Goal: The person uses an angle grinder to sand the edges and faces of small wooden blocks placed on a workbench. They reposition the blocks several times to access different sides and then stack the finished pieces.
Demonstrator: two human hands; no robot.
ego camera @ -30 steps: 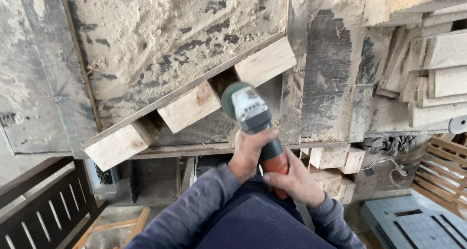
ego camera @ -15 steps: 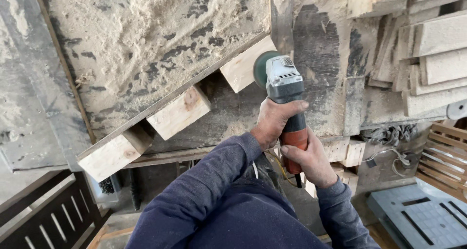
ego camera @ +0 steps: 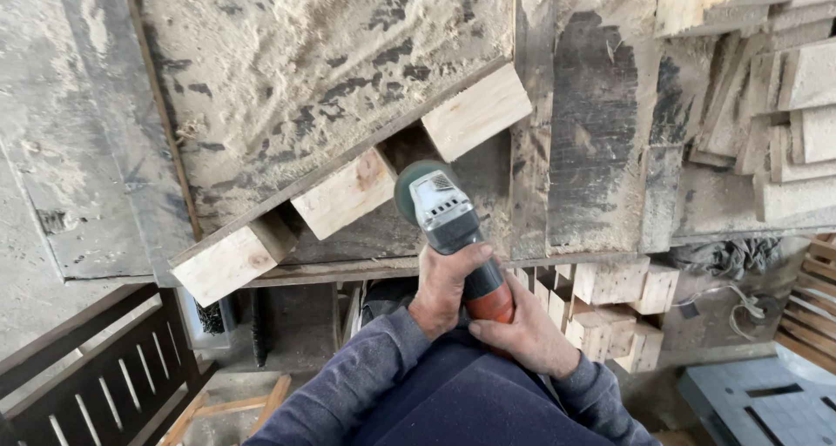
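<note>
Grinder [ego camera: 448, 228] swung back left, disc now by the middle block [ego camera: 347, 193] at 11 o'clock. Left hand [ego camera: 444, 285] and right hand [ego camera: 521, 328] clamped on its body. Disc could snag the pallet [ego camera: 287, 80] edge and kick back.

Both hands grip grinder [ego camera: 448, 228]: left hand [ego camera: 446, 282] around body, right hand [ego camera: 522, 328] on red rear. Disc beside middle block [ego camera: 347, 192] under dusty pallet [ego camera: 305, 89]. Loose blocks [ego camera: 614, 311] near right.
</note>
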